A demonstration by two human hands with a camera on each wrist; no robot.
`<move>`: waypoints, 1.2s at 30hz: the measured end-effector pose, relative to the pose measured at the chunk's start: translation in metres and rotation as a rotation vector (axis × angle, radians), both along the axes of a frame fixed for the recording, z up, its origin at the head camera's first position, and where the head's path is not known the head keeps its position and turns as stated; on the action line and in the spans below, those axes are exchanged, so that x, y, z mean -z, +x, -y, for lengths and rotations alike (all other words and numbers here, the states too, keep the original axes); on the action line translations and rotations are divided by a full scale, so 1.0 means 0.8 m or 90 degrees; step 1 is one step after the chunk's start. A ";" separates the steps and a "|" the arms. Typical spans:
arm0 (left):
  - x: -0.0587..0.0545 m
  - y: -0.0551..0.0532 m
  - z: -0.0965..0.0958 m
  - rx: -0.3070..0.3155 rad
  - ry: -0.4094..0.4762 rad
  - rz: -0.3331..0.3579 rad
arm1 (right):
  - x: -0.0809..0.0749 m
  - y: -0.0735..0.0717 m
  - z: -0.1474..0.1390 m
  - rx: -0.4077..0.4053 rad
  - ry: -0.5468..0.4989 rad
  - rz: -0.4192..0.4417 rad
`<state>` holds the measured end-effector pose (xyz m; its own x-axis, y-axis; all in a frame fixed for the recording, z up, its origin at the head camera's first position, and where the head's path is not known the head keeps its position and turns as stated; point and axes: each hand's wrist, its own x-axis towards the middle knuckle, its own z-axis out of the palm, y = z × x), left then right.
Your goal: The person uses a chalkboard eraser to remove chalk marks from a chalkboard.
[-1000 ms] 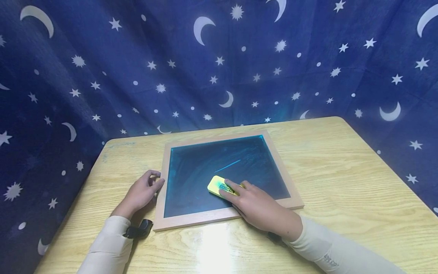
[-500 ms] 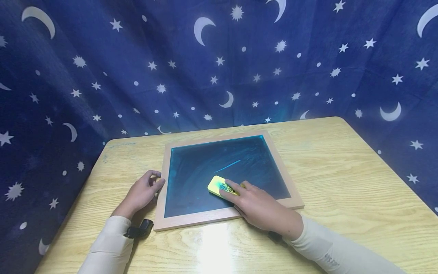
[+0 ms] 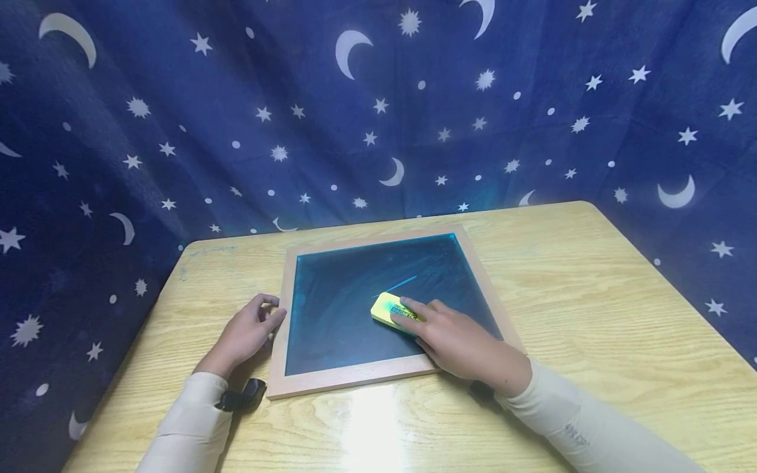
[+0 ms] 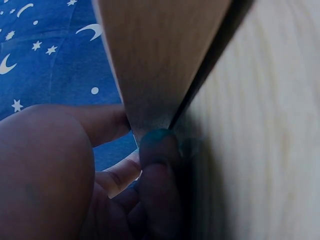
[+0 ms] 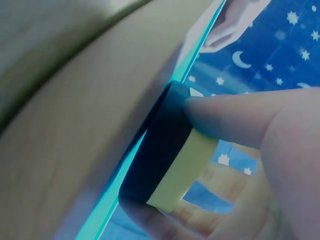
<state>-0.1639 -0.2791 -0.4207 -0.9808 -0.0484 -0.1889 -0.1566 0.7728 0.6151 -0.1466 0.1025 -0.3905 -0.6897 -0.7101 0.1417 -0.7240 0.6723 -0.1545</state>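
Note:
A chalkboard (image 3: pixel 355 373) with a light wooden frame lies on the table, its dark surface faintly smeared. My right hand (image 3: pixel 467 341) grips a yellow magnetic eraser (image 3: pixel 384 307) over the middle of the board. In the right wrist view, thumb and fingers pinch the sides of the eraser, its dark felt (image 5: pixel 155 145) turned to the board. A thin blue chalk line (image 3: pixel 405 283) runs up and right from just beyond the eraser. At the frame's left edge, my left hand (image 3: pixel 245 332) holds the board with thumb and curled fingers; blue chalk dust marks one fingertip (image 4: pixel 157 137).
The wooden table (image 3: pixel 568 276) extends around the board on all sides. Behind it and at both sides hangs a blue curtain (image 3: pixel 307 85) with moons and stars. A black wrist camera (image 3: pixel 244 396) sits beside the board's near left corner.
My right hand has slid the eraser slightly up and to the right, and it now covers the lower end of the chalk line. The left hand stays at the frame.

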 end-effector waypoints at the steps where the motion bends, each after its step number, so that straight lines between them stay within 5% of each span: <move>1: 0.000 0.000 0.000 0.000 0.000 0.000 | 0.001 -0.002 -0.002 0.005 -0.003 -0.001; 11: 0.011 -0.003 -0.002 0.001 0.008 0.001 | 0.009 -0.027 -0.023 0.071 -0.006 -0.001; 26: 0.004 -0.003 0.000 -0.002 -0.001 -0.002 | -0.010 -0.051 -0.051 0.184 -0.004 0.039; 36: 0.004 -0.004 0.002 -0.004 -0.006 -0.004 | -0.016 -0.053 -0.055 0.189 -0.002 0.046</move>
